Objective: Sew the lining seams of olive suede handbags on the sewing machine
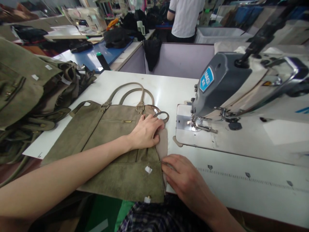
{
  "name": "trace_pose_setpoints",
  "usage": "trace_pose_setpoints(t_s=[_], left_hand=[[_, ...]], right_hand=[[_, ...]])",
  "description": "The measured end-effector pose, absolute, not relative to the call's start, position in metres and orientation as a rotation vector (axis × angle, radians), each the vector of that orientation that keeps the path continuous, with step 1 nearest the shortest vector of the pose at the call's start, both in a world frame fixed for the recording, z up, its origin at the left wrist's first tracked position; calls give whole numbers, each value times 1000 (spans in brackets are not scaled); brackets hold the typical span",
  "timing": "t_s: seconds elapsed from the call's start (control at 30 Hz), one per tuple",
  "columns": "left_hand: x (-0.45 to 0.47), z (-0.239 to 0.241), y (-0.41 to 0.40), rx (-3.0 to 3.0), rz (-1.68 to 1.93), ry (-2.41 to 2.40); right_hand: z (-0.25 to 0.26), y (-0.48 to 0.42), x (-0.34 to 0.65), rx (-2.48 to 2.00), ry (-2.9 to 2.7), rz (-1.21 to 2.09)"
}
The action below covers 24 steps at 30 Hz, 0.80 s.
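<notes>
An olive-green handbag [113, 129] lies flat on the white table, its two rounded handles [130, 84] pointing away from me. A short zipper [125, 121] crosses its front panel. My left hand [146, 130] rests on the bag with fingers curled at its right edge. Just beyond those fingers is a dark loop [166, 116]; its kind is unclear. My right hand [182, 174] pinches the bag's right edge close to me, fingertips partly hidden. A beige piece [163, 141] shows along this edge. White tabs [148, 169] mark the near panel.
To the right stands a sewing machine [217, 87], its needle area a short way from the bag. A printed ruler [241, 175] runs along the table. Stacked olive bags [21, 83] crowd the left side. A thread cone [103, 61] stands behind; a person [187, 19] is farther back.
</notes>
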<state>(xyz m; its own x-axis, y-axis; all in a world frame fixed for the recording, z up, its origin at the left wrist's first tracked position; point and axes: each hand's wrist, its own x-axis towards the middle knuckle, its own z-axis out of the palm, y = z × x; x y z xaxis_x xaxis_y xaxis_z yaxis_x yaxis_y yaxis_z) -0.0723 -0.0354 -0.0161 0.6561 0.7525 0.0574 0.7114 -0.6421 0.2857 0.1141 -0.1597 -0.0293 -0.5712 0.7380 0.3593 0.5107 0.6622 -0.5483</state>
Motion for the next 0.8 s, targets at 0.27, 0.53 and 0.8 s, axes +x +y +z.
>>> trace_pose_setpoints(t_s=[0.27, 0.53, 0.8], left_hand=[[-74, -28, -36, 2668, 286, 1309], [-67, -23, -22, 2604, 146, 1484], [-65, -17, 8, 2735, -58, 1366]], right_hand=[[-42, -166, 98, -959, -2077, 513], [-51, -187, 99, -946, -2074, 488], [-44, -203, 101, -1057, -2250, 512]])
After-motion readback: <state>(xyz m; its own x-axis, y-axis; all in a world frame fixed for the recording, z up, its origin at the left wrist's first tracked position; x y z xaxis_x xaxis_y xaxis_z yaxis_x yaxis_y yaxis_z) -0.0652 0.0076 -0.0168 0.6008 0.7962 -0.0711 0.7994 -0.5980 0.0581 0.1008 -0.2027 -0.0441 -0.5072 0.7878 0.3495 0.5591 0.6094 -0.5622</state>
